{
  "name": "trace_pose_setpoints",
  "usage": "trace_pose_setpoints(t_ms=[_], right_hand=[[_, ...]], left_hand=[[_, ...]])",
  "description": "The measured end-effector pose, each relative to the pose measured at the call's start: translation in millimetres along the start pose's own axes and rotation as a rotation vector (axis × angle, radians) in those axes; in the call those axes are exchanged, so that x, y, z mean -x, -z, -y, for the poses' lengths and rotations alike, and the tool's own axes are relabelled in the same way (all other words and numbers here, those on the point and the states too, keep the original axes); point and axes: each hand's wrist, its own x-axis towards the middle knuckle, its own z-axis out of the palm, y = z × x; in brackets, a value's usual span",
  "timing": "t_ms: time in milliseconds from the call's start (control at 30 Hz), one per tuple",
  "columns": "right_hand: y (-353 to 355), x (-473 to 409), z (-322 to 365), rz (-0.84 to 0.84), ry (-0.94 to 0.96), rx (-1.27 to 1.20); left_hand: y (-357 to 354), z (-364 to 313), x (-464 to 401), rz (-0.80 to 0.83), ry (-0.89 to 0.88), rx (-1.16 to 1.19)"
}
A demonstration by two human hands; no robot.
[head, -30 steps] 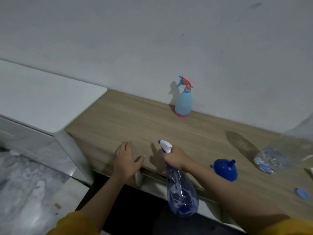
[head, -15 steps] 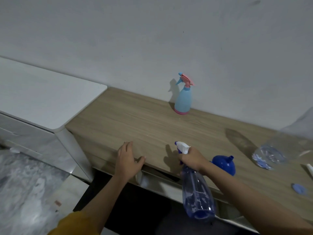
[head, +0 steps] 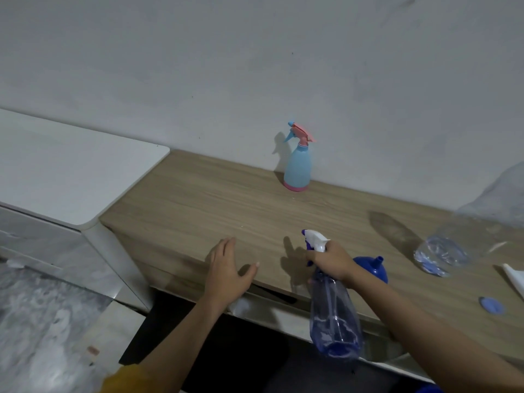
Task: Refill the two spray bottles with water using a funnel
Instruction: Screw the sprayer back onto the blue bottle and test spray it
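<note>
My right hand [head: 330, 259] grips the neck of a clear blue spray bottle [head: 334, 319] with a white and blue trigger head; the bottle hangs in front of the wooden table's [head: 226, 205] front edge. My left hand [head: 226, 270] rests flat on that edge, fingers spread. A light blue spray bottle [head: 297, 165] with a pink trigger and pink base stands upright at the back by the wall. A blue funnel [head: 374, 269] lies on the table just behind my right wrist, spout up.
A clear plastic water bottle [head: 442, 251] lies on its side at the right, with its blue cap [head: 491, 304] on the table nearby. A white object [head: 514, 279] pokes in at the right edge. A white cabinet [head: 65, 177] adjoins the table on the left.
My right hand has carried the clear blue spray bottle to the right along the table's front edge, closer to the funnel. My left hand has stayed in place.
</note>
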Motion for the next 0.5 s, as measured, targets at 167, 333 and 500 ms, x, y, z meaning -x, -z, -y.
trace_pose_setpoints(t_ms=[167, 333, 500], right_hand=[[10, -11, 19, -0.197, 0.228, -0.059], [28, -16, 45, -0.254, 0.434, -0.242], [44, -13, 59, -0.317, 0.557, -0.355]], left_hand=[[-4, -47, 1, -0.015, -0.109, 0.189], [-16, -87, 0, 0.139, -0.158, 0.337], [-17, -121, -10, 0.229, -0.177, 0.507]])
